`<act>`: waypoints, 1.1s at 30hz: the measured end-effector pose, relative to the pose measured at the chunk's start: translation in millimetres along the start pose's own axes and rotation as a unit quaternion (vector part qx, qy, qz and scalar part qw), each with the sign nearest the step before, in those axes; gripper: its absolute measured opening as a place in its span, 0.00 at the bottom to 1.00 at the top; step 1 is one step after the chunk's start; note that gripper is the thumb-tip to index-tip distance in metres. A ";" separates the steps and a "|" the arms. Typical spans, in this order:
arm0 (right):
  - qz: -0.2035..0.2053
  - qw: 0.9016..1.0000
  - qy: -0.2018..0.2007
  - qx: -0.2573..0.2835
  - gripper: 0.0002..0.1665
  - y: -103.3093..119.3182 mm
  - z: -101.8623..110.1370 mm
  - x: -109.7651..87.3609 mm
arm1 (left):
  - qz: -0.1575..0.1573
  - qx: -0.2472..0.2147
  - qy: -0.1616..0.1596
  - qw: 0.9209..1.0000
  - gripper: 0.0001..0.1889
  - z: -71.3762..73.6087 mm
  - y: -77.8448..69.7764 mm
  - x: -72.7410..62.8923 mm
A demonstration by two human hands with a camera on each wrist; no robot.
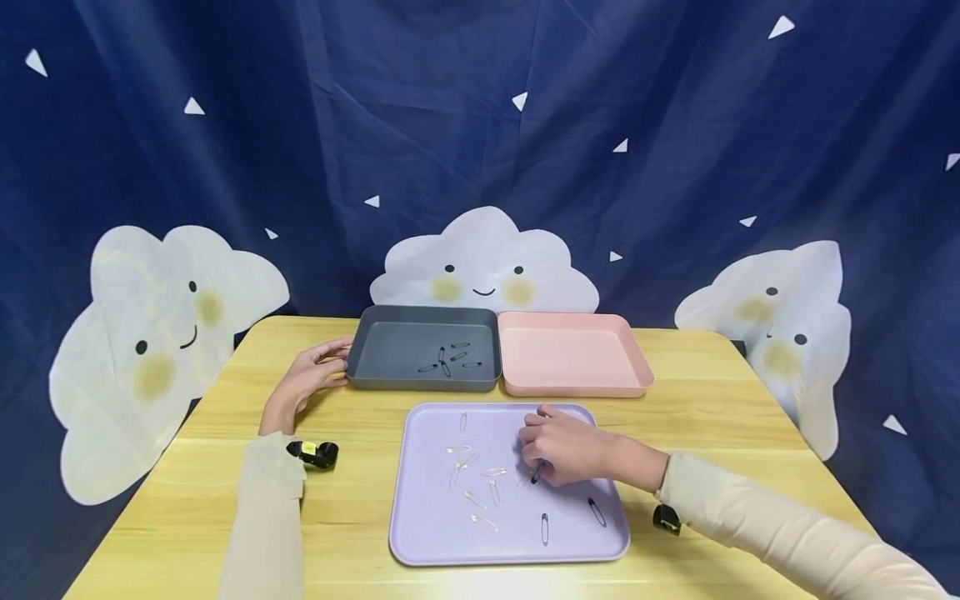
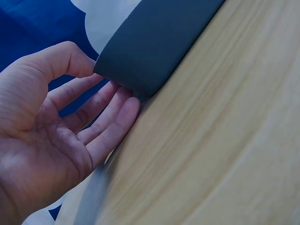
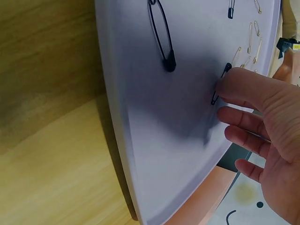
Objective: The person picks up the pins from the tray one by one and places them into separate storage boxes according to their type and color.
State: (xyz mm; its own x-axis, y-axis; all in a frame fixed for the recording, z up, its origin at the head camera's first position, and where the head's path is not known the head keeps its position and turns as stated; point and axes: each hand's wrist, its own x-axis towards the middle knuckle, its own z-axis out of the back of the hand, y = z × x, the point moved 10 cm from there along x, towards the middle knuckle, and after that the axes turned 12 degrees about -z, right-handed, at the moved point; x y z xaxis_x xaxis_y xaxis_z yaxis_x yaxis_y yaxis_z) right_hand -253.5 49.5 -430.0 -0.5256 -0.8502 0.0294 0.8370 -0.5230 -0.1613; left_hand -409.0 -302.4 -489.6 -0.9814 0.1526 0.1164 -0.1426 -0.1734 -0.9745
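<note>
Saw behind everything, at twelve o'clock, a navy curtain (image 1: 450, 100), and before it a wooden table (image 1: 345, 517). Found on the table a lavender tray (image 1: 427, 533), with a dark grey tray (image 1: 390, 342) at its eleven o'clock and a pink tray (image 1: 570, 354) at its one o'clock. Noticed the left hand (image 1: 309, 379) at the nine o'clock end of the dark grey tray, fingers loosely bent, touching the wall without clear grip. Saw the right hand (image 1: 566, 448) over the two o'clock part of the lavender tray, with thumb narrow upon a black safety pin (image 3: 227, 68), seemingly in a pinch. Counted six other black safety pins (image 1: 459, 357) toward four o'clock inside the dark grey tray, two loose black safety pins (image 1: 545, 529) between four and five o'clock on the lavender tray, and saw gold safety pins (image 1: 476, 499) scattered mostly toward its nine o'clock.

Judged a slip possible, because of thin wire and small contact; also a catching on a near gold pin, or a shifting of the dark grey tray from too strong left-hand pressure.

Could not see the right index fingertip, nor some left fingertips behind the tray corner. Could not tell the pinched pin raised or lying. Found the pale gold wires hard to count.
</note>
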 end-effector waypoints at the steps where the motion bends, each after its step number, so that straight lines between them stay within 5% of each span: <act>1: -0.002 1.000 -0.001 0.001 0.12 -0.2 0.0 -0.1 | 0.001 -0.002 -0.002 1.000 0.30 0.5 0.1 0.5; 33: 0.004 1.000 -0.015 -0.005 0.19 3.6 -4.4 0.6 | -0.002 -0.002 0.000 1.000 0.31 -1.3 -4.4 -3.7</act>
State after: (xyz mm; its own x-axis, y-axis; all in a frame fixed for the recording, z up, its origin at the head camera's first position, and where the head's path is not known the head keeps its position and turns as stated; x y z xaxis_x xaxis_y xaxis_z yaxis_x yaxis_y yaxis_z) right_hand -251.4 47.4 -434.9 -0.5139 -0.8559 0.0577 0.8395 -0.5156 -0.1711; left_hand -404.6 -300.9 -486.0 -0.9807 0.1540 0.1208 -0.1467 -0.1694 -0.9746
